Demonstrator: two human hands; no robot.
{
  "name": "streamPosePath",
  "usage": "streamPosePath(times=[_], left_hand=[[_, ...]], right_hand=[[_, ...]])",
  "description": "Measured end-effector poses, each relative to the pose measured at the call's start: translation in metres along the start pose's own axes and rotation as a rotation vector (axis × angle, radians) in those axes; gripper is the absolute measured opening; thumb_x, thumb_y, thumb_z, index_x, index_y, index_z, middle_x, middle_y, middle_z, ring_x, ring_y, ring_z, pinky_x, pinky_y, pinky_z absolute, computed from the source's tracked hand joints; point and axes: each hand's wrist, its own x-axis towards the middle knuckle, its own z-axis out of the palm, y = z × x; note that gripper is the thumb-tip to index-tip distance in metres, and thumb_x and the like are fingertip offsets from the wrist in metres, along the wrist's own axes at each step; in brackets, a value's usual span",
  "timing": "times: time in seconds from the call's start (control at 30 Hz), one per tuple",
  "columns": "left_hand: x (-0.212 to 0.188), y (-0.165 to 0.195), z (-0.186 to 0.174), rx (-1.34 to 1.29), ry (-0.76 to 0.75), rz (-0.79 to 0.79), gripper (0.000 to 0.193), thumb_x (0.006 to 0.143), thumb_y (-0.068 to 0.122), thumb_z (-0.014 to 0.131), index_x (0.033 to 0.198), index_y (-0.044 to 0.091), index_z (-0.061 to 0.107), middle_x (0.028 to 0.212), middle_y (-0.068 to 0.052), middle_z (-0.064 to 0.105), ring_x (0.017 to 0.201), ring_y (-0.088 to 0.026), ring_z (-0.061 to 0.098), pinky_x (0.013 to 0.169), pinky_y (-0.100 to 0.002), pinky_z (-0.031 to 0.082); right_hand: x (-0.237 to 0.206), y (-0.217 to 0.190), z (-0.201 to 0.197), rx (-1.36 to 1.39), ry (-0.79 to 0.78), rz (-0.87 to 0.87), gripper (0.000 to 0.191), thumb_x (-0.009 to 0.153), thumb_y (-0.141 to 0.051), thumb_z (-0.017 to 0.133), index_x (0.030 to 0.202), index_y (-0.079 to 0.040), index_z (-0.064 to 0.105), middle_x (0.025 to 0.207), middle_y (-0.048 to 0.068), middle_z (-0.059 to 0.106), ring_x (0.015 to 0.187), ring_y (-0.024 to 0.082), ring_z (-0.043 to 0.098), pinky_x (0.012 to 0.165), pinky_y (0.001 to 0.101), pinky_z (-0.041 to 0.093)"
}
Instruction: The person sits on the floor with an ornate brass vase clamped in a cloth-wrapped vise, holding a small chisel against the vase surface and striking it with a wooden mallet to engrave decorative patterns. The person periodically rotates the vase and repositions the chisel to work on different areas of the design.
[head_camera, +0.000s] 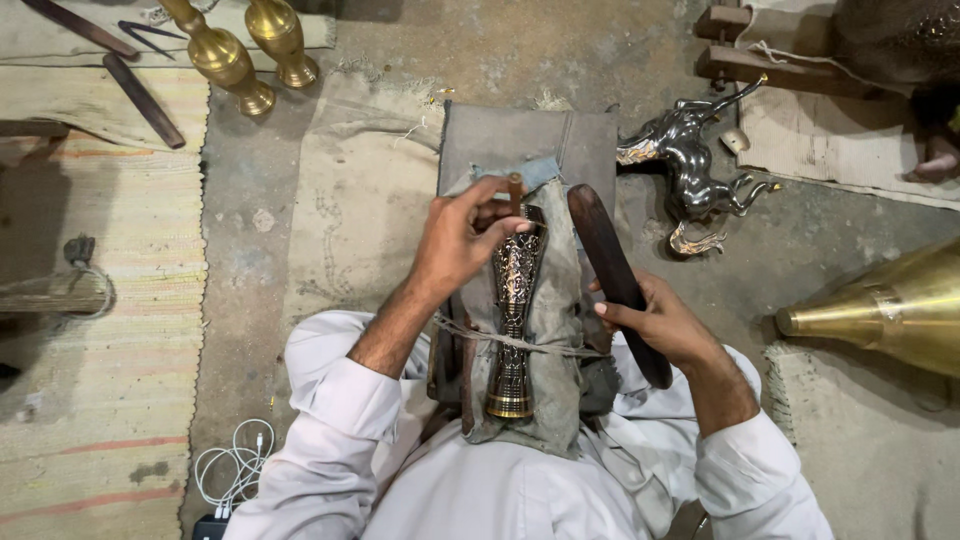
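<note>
The left hand pinches a small chisel between its fingers and holds its tip on the top of a brass vase. The right hand is closed around a long dark wooden stick — it grips the stick near its low end, and the stick points up toward 11 o'clock, just beside the vase.

The vase lies in the middle, between the two hands. It is dark with shiny gold patterns. Its long way runs from 12 o'clock down to 6 o'clock, with the wide foot close to the person's lap. The left hand is nearer, up at the vase's top end; the right hand sits off at 3 o'clock from its middle.

A grey cloth wraps under the vase, and a thin string crosses over it, tying it down on a block.

Farther out, at 1 o'clock, a shiny metal horse lies on the floor. At 3 o'clock sits a big brass cone. At 11 o'clock stand two gold vases — and at 8 o'clock a white cable lies on a striped mat.
</note>
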Motion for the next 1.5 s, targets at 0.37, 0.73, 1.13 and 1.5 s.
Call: streamPosePath(times=[0.37, 0.73, 1.13, 1.5], left_hand=[[0.0, 0.003, 0.0, 0.215, -0.097, 0.074, 0.042, 0.089, 0.014, 0.082, 0.126, 0.007, 0.063, 0.103, -0.011, 0.079, 0.095, -0.023, 0.08, 0.077, -0.034, 0.062], [-0.003, -0.002, 0.007, 0.288, -0.019, 0.117, 0.041, 0.091, 0.018, 0.082, 0.125, 0.008, 0.061, 0.104, -0.012, 0.08, 0.095, -0.026, 0.08, 0.076, -0.037, 0.062], [-0.002, 0.0, 0.006, 0.265, -0.038, 0.111, 0.039, 0.091, 0.014, 0.08, 0.126, 0.008, 0.063, 0.1, -0.011, 0.079, 0.092, -0.024, 0.081, 0.076, -0.035, 0.064], [0.001, -0.001, 0.005, 0.286, -0.049, 0.138, 0.041, 0.09, 0.017, 0.081, 0.126, 0.009, 0.063, 0.1, -0.012, 0.079, 0.089, -0.028, 0.079, 0.072, -0.038, 0.061]], right_hand=[[0.006, -0.042, -0.015, -0.516, 0.234, -0.188, 0.03, 0.084, -0.025, 0.084, 0.103, -0.005, 0.071, 0.08, 0.002, 0.07, 0.07, 0.011, 0.063, 0.063, 0.0328, 0.052], [0.02, -0.111, -0.011, -1.075, 0.598, -0.556, 0.024, 0.092, -0.019, 0.079, 0.111, -0.007, 0.07, 0.089, 0.008, 0.072, 0.077, 0.024, 0.069, 0.071, 0.0398, 0.053], [0.019, -0.143, -0.034, -1.329, 0.527, -0.649, 0.031, 0.08, -0.008, 0.078, 0.11, -0.008, 0.071, 0.093, 0.011, 0.069, 0.088, 0.031, 0.064, 0.078, 0.0436, 0.051], [0.022, -0.139, -0.041, -1.345, 0.529, -0.712, 0.035, 0.078, -0.007, 0.077, 0.112, -0.006, 0.069, 0.097, 0.01, 0.07, 0.09, 0.031, 0.064, 0.082, 0.0435, 0.052]])
